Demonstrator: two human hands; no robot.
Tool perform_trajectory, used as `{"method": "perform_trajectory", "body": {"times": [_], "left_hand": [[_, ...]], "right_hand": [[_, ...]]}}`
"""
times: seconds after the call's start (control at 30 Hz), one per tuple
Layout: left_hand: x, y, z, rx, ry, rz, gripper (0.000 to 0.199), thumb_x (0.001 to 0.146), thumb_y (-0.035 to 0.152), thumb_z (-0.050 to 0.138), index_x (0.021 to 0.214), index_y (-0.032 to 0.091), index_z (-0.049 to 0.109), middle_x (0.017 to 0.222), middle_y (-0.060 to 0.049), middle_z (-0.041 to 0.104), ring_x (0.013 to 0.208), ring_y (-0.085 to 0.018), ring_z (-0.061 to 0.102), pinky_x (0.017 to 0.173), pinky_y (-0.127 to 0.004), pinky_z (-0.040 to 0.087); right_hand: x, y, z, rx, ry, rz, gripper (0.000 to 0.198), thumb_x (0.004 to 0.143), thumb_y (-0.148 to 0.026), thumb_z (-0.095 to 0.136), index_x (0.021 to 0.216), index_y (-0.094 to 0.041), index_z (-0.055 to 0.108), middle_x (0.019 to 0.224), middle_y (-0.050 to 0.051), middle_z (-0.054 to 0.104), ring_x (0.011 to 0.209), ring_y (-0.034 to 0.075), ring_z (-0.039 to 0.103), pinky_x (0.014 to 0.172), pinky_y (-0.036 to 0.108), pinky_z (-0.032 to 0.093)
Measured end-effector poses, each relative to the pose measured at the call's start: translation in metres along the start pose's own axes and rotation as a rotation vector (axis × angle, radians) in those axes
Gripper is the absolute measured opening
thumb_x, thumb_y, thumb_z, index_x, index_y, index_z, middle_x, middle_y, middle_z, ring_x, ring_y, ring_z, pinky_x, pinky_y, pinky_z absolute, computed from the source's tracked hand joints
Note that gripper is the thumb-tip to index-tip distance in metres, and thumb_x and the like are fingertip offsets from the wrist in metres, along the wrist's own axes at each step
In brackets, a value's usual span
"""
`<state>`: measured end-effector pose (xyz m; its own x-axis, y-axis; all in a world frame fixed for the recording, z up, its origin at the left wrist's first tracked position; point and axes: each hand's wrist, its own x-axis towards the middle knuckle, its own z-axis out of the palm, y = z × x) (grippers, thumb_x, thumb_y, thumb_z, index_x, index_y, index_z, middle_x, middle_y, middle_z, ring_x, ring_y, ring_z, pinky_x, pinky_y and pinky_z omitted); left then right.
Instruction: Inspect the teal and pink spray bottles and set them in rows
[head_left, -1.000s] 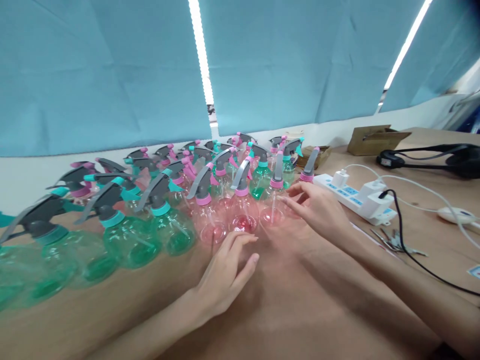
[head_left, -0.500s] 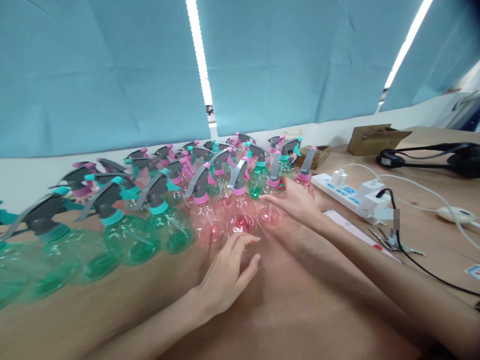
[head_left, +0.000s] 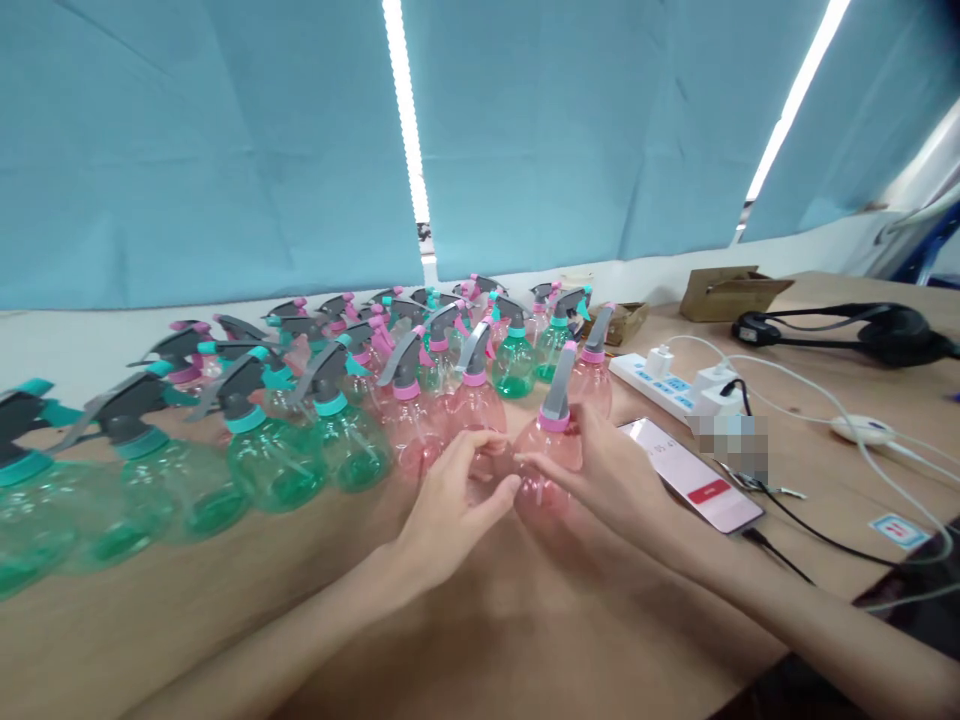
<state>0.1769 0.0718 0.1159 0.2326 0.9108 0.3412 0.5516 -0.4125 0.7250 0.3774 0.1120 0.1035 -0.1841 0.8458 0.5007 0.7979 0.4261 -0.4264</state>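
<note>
My right hand (head_left: 615, 465) is wrapped round the side of a clear pink spray bottle (head_left: 541, 445) with a grey trigger head and pink collar, its thumb across the front. The bottle is upright, close to the table surface. Just left of it, my left hand (head_left: 446, 500) is held with fingers curved and thumb apart, nothing in it. Behind the left fingers stands another pink spray bottle (head_left: 478, 400). One more pink spray bottle (head_left: 592, 380) is behind my right hand.
Rows of green spray bottles (head_left: 274, 460) and pink ones fill the left and back of the table (head_left: 465, 640). To the right are a lit phone (head_left: 694, 475), a power strip (head_left: 651, 383) with chargers and cables, a black headset (head_left: 885, 335) and a cardboard box (head_left: 731, 293).
My right hand has drawn the pink spray bottle out of the row, towards me. My left hand has stayed open and is now beside it. The view has shifted slightly.
</note>
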Motion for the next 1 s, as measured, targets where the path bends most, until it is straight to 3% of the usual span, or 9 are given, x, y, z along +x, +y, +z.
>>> {"method": "perform_trajectory", "body": {"times": [0.1,0.2,0.3,0.5,0.67,0.83,1.0], "left_hand": [[0.005,0.012,-0.002,-0.075,-0.006,-0.019,0.046,0.083,0.033,0.068,0.123,0.024,0.05,0.129,-0.007,0.058,0.116,-0.025,0.058,0.099,-0.046,0.048],[0.005,0.026,-0.007,-0.151,-0.032,-0.025,0.059,0.079,0.03,0.07,0.132,0.025,0.045,0.135,-0.009,0.055,0.115,-0.027,0.058,0.097,-0.048,0.049],[-0.003,0.036,-0.015,-0.174,-0.012,0.012,0.048,0.082,0.03,0.067,0.126,0.022,0.049,0.118,-0.009,0.063,0.1,-0.027,0.064,0.088,-0.047,0.053],[-0.034,0.031,-0.04,-0.26,0.018,0.036,0.034,0.089,0.03,0.059,0.122,0.023,0.053,0.113,-0.005,0.065,0.106,-0.025,0.063,0.096,-0.044,0.049],[-0.058,0.017,-0.069,-0.173,0.159,0.013,0.018,0.085,0.022,0.053,0.101,0.024,0.059,0.08,0.002,0.06,0.074,-0.017,0.058,0.066,-0.029,0.049],[-0.064,0.004,-0.093,-0.15,0.218,-0.074,0.005,0.079,0.02,0.052,0.074,0.022,0.051,0.066,0.006,0.043,0.06,-0.012,0.043,0.056,-0.025,0.038],[-0.057,0.003,-0.098,-0.208,0.17,-0.09,0.004,0.078,0.021,0.047,0.077,0.022,0.05,0.064,0.007,0.038,0.057,-0.011,0.035,0.054,-0.025,0.031]], "right_hand": [[-0.023,-0.024,-0.01,-0.019,-0.035,-0.075,0.029,0.082,-0.046,0.061,0.094,-0.022,0.05,0.079,0.005,0.063,0.063,0.023,0.063,0.052,0.032,0.042],[-0.039,-0.05,-0.01,0.08,-0.074,-0.118,0.027,0.081,-0.041,0.061,0.097,-0.021,0.051,0.082,0.006,0.065,0.071,0.025,0.066,0.056,0.034,0.049],[-0.051,-0.071,0.003,0.229,-0.113,-0.158,0.035,0.081,-0.046,0.062,0.107,-0.024,0.05,0.093,0.008,0.066,0.081,0.028,0.068,0.063,0.041,0.054],[-0.064,-0.103,0.031,0.283,-0.128,-0.26,0.06,0.08,-0.068,0.057,0.116,-0.021,0.048,0.101,0.013,0.066,0.094,0.035,0.066,0.071,0.05,0.058],[-0.066,-0.124,0.046,0.361,-0.245,-0.373,0.076,0.078,-0.076,0.054,0.123,-0.015,0.047,0.119,0.019,0.062,0.111,0.037,0.06,0.082,0.053,0.055],[-0.054,-0.113,0.059,0.48,-0.431,-0.478,0.069,0.088,-0.067,0.05,0.134,-0.017,0.038,0.124,0.016,0.062,0.11,0.03,0.062,0.088,0.048,0.053],[-0.038,-0.076,0.071,0.416,-0.353,-0.578,0.035,0.099,-0.048,0.042,0.118,-0.02,0.052,0.112,0.01,0.069,0.108,0.026,0.063,0.102,0.051,0.042]]}}
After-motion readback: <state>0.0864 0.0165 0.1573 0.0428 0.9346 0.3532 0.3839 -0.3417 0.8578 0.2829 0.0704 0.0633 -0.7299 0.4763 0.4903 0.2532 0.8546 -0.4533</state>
